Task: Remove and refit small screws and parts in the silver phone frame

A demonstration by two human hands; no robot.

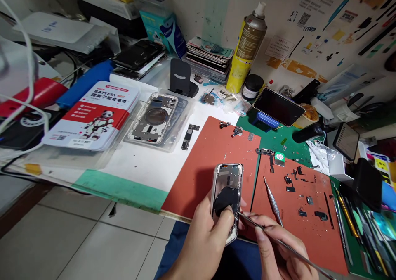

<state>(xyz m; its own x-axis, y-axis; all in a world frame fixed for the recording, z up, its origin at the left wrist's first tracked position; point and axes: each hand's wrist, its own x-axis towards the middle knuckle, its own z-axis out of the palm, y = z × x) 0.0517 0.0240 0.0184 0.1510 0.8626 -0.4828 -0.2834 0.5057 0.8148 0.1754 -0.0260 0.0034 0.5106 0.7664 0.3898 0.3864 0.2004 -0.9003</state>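
My left hand (207,238) is closed around an opened phone housing (228,176), its thumb pressed on a black part inside the frame. My right hand (278,247) pinches a thin metal pry tool (291,252), whose tip meets the lower right side of the housing. A silver screwdriver (274,202) lies just beyond my right hand on the red mat (198,176). Small phone parts, such as a black flex piece (272,160) and a small module (321,216), are spread over the right-hand mat (328,247).
On the left lie a battery box (93,119) and a second phone housing (151,117) on a clear tray. A logic board (187,137) sits by the mat. Behind stand a yellow spray can (247,48) and a propped phone (278,106). Several tools (348,212) line the right.
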